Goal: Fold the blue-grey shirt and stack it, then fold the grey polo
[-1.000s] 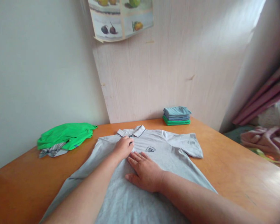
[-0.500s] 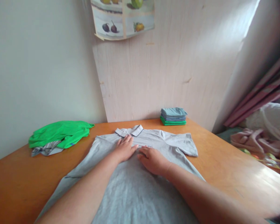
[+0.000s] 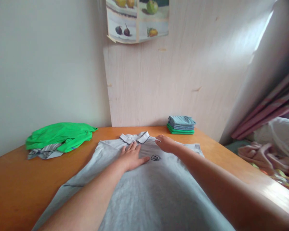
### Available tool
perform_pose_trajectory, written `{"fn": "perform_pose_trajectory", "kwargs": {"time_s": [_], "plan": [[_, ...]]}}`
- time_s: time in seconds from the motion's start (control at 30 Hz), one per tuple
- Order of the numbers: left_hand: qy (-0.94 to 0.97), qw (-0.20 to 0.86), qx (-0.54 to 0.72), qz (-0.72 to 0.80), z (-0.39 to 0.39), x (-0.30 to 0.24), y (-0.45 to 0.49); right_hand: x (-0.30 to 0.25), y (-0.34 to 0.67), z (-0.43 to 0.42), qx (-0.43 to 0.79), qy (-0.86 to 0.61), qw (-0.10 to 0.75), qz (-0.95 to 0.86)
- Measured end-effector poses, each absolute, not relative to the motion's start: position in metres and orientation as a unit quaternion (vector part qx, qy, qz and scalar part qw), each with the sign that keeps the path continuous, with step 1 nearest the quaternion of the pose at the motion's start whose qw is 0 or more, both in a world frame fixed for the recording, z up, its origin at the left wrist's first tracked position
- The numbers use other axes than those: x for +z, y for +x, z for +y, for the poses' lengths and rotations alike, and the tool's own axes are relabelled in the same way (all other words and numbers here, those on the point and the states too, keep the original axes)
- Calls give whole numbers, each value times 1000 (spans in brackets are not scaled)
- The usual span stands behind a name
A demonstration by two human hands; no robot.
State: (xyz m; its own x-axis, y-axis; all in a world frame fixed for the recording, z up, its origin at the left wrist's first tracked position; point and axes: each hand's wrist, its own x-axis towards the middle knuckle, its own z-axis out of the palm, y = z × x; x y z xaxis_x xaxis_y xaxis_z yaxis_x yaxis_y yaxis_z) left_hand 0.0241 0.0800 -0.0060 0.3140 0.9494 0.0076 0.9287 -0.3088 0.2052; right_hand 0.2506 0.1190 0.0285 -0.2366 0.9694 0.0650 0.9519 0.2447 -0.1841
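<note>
A grey polo shirt lies spread face up on the orange wooden table, collar at the far side. My left hand rests flat on the chest just below the collar, fingers stretched out. My right hand lies on the shirt near the right shoulder, to the right of the collar, fingers extended and holding nothing. A small dark emblem shows between the two hands.
A crumpled green garment on a grey striped one lies at the table's far left. A neat stack of folded blue and green shirts sits at the far right by the wooden panel. Pink and white cloth lies beyond the right edge.
My right hand has slid from the shirt's middle up toward the right shoulder. My left hand opened flat and stays just below the collar.
</note>
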Motion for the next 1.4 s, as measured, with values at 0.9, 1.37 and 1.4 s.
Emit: {"fn": "perform_pose_trajectory", "kwargs": {"time_s": [0.9,1.37,1.4], "plan": [[807,93,93,576,76,-7,26,23,218,219,100,-682,48,-723],[804,68,89,584,79,-12,26,1,217,221,38,-689,170,-704],[802,68,87,586,78,-11,26,3,219,222,39,-682,170,-710]]}}
